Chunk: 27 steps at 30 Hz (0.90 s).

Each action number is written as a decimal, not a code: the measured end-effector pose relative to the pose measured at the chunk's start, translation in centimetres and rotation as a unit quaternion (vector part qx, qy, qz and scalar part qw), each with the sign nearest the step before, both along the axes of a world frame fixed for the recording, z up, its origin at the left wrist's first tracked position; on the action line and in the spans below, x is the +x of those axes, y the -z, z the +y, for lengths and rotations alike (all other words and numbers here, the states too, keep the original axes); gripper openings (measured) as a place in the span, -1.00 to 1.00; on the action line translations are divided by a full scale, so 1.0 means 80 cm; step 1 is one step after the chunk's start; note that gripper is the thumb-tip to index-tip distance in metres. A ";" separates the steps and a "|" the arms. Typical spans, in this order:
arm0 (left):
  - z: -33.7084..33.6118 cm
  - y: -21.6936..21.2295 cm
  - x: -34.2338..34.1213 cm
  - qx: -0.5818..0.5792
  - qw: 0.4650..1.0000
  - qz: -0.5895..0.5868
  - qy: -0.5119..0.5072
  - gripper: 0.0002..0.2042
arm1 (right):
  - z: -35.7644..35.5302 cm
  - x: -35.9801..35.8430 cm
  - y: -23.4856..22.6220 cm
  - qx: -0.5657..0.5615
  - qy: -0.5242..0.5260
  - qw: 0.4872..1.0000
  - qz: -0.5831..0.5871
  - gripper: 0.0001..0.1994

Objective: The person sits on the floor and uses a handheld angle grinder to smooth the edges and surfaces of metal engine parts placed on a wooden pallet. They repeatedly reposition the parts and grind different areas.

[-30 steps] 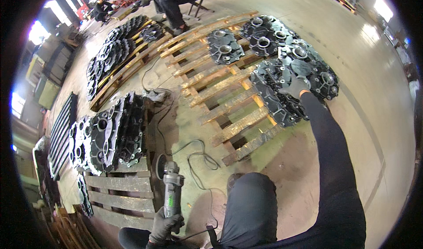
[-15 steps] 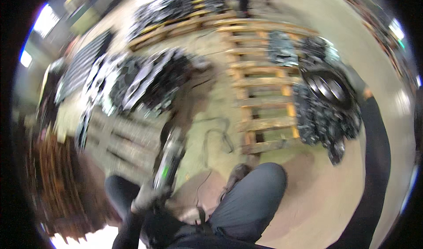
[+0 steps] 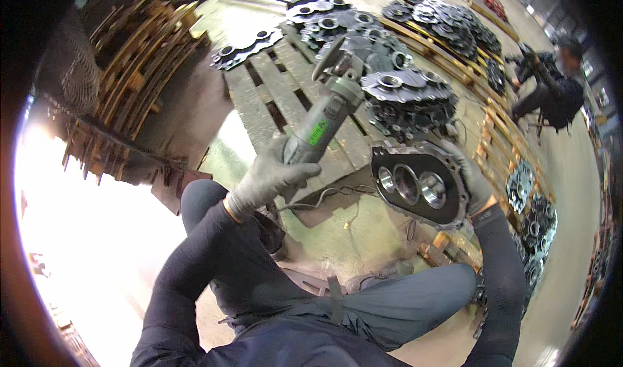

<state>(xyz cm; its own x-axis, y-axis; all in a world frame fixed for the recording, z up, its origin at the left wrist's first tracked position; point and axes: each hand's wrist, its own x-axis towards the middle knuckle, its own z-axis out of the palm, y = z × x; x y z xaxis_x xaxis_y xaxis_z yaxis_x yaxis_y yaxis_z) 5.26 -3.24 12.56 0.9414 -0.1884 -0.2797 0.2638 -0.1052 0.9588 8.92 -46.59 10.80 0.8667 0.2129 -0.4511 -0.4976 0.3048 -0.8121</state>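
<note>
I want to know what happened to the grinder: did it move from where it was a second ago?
Yes. The grinder, in the left hand, was low by the near wooden pallet a second ago; now it is lifted over that pallet's boards, disc toward the stacked metal castings.

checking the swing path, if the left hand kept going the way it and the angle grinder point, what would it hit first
Likely the stack of dark metal castings on the pallet. The left hand aims the angle grinder up-right towards it, though depth is unclear.
</note>
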 end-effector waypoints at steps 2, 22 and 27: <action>0.031 0.024 -0.020 -0.008 0.999 -0.019 -0.026 -0.41 | 0.030 0.041 0.032 -0.200 -0.079 0.947 -0.238 -0.61; 0.176 -0.015 -0.082 -0.224 0.957 0.075 -0.167 -0.46 | 0.527 0.182 0.283 -0.381 -0.009 0.887 -0.260 -0.69; 0.190 -0.007 -0.085 -0.238 0.947 0.082 -0.201 -0.55 | 0.578 0.170 0.334 -0.432 0.003 0.876 -0.213 -0.53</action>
